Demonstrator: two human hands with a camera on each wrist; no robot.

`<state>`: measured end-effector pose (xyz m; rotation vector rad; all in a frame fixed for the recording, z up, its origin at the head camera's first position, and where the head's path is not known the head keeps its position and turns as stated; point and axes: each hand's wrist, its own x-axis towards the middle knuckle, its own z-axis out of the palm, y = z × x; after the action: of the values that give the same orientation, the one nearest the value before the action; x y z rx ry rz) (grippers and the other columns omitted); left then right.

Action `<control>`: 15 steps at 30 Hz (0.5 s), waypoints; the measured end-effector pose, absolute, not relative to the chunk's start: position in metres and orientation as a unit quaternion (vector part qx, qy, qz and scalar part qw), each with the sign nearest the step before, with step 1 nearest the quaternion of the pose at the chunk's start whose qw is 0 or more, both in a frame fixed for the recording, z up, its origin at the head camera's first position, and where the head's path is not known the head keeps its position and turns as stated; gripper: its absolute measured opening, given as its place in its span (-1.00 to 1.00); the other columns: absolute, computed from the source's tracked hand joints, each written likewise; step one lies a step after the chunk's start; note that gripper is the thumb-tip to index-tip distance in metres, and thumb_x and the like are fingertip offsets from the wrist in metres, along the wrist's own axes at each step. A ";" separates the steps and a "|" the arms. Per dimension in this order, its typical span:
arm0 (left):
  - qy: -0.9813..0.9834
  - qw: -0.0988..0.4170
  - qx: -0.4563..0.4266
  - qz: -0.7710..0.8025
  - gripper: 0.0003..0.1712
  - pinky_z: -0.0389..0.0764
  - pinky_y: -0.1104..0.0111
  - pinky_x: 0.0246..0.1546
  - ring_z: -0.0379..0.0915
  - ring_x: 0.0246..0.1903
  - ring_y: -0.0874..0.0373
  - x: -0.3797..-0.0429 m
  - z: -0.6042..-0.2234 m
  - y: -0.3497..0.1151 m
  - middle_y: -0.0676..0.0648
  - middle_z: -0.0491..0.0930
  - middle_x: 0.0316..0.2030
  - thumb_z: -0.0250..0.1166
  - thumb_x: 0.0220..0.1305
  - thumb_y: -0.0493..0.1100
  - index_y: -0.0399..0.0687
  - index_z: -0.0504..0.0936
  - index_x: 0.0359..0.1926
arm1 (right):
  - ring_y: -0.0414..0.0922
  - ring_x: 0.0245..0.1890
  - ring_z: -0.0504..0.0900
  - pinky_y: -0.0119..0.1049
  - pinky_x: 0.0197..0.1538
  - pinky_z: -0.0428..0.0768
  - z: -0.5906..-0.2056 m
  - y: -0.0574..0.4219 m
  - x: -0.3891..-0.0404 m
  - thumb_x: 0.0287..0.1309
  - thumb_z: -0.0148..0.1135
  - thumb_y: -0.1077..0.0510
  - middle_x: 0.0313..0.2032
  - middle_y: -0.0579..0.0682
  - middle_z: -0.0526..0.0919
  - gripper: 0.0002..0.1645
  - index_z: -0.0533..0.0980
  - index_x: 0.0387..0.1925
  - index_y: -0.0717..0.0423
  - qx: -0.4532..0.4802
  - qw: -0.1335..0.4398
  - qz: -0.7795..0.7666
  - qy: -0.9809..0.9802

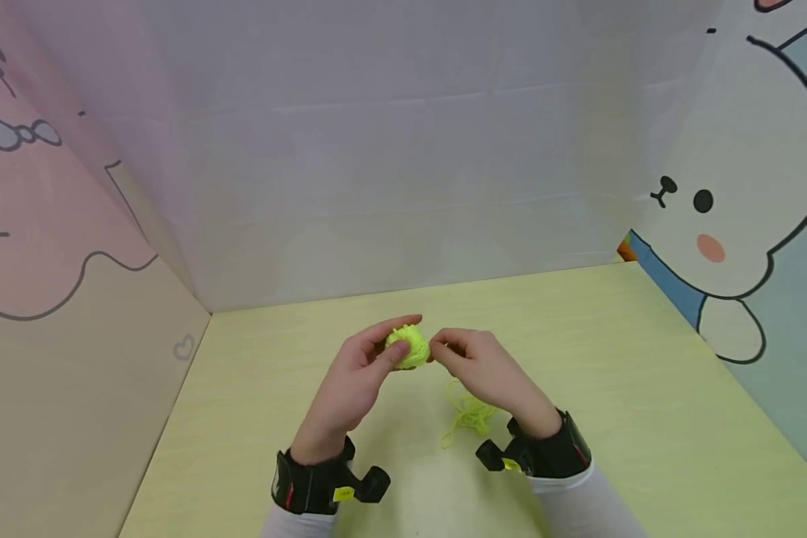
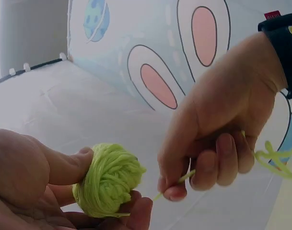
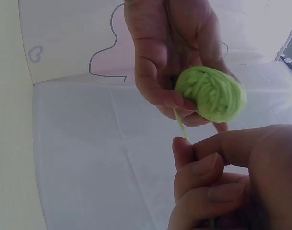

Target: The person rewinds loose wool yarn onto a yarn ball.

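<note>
A small ball of neon yellow-green yarn (image 1: 413, 348) is held between the thumb and fingers of my left hand (image 1: 350, 381), above the table. Just to its right, my right hand (image 1: 477, 366) pinches the strand of yarn (image 2: 188, 176) between thumb and forefinger. In the left wrist view that strand runs from the ball's underside through the right fingers, which curl around it. A short taut length (image 3: 181, 125) spans the gap between both hands in the right wrist view. Below the right hand, a loose tangle of the same yarn (image 1: 472, 415) lies on the table.
The pale yellow table (image 1: 255, 418) reaches back to a whitish curtain wall (image 1: 403, 187). Side panels with cartoon figures stand at left (image 1: 60, 359) and right (image 1: 733, 187). Black camera bands circle the left wrist (image 1: 312, 482) and right wrist (image 1: 558, 448).
</note>
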<state>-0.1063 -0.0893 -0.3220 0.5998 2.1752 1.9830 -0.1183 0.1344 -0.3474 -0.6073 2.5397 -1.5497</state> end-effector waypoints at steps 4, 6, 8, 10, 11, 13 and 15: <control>0.773 0.053 0.190 0.603 -0.52 0.66 0.36 -0.01 0.62 -0.03 0.05 -0.106 -0.323 -0.087 -0.12 0.64 0.16 0.25 0.61 -0.20 -0.02 0.57 0.46 | -0.14 -0.62 0.30 -0.28 -0.48 0.33 -0.345 0.142 -0.119 0.66 0.09 0.00 -0.50 -0.07 0.46 -0.70 0.69 -0.16 -0.03 -0.190 0.034 -0.522 0.831; 0.788 0.046 0.187 0.585 -0.51 0.65 0.35 0.01 0.60 0.06 0.05 -0.105 -0.324 -0.085 -0.06 0.60 0.27 0.29 0.59 -0.19 0.00 0.58 0.45 | -0.13 -0.64 0.27 -0.28 -0.51 0.31 -0.343 0.144 -0.119 0.66 0.09 0.00 -0.51 -0.06 0.44 -0.70 0.68 -0.17 -0.02 -0.185 0.021 -0.526 0.830; 0.796 0.043 0.188 0.574 -0.50 0.67 0.31 0.08 0.56 0.18 0.03 -0.104 -0.326 -0.083 -0.05 0.56 0.35 0.30 0.57 -0.20 -0.01 0.58 0.46 | -0.12 -0.65 0.27 -0.27 -0.52 0.31 -0.342 0.146 -0.118 0.67 0.09 0.00 -0.52 -0.06 0.44 -0.70 0.67 -0.16 0.01 -0.181 0.007 -0.530 0.829; 0.802 0.040 0.194 0.564 -0.48 0.67 0.28 0.11 0.54 0.20 0.03 -0.103 -0.327 -0.079 -0.05 0.56 0.34 0.31 0.56 -0.22 -0.01 0.57 0.47 | -0.11 -0.66 0.28 -0.26 -0.53 0.32 -0.341 0.148 -0.118 0.67 0.08 0.00 -0.52 -0.06 0.44 -0.69 0.66 -0.14 0.04 -0.178 -0.006 -0.532 0.828; 0.806 0.040 0.199 0.557 -0.47 0.68 0.29 0.09 0.54 0.16 0.05 -0.103 -0.328 -0.078 -0.05 0.58 0.30 0.30 0.57 -0.22 -0.01 0.56 0.48 | -0.11 -0.67 0.28 -0.25 -0.53 0.32 -0.340 0.148 -0.117 0.67 0.08 0.01 -0.52 -0.06 0.45 -0.70 0.66 -0.13 0.04 -0.178 -0.011 -0.533 0.827; 0.800 0.048 0.210 0.559 -0.45 0.72 0.27 0.04 0.58 0.06 0.04 -0.102 -0.330 -0.074 -0.08 0.59 0.22 0.27 0.58 -0.25 -0.02 0.51 0.51 | -0.10 -0.67 0.29 -0.25 -0.54 0.33 -0.339 0.149 -0.116 0.68 0.08 0.01 -0.51 -0.06 0.46 -0.70 0.65 -0.12 0.06 -0.177 -0.021 -0.535 0.826; 0.789 0.059 0.222 0.570 -0.43 0.76 0.25 -0.05 0.60 -0.06 -0.01 -0.103 -0.331 -0.071 -0.13 0.58 0.13 0.25 0.59 -0.29 -0.06 0.47 0.54 | -0.10 -0.67 0.30 -0.25 -0.55 0.32 -0.338 0.149 -0.115 0.68 0.08 0.02 -0.51 -0.06 0.46 -0.70 0.65 -0.11 0.07 -0.178 -0.030 -0.538 0.824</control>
<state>-0.1027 -0.0712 -0.3313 0.6720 2.3892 1.7265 -0.1149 0.1486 -0.3377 -0.5693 2.6381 -1.7230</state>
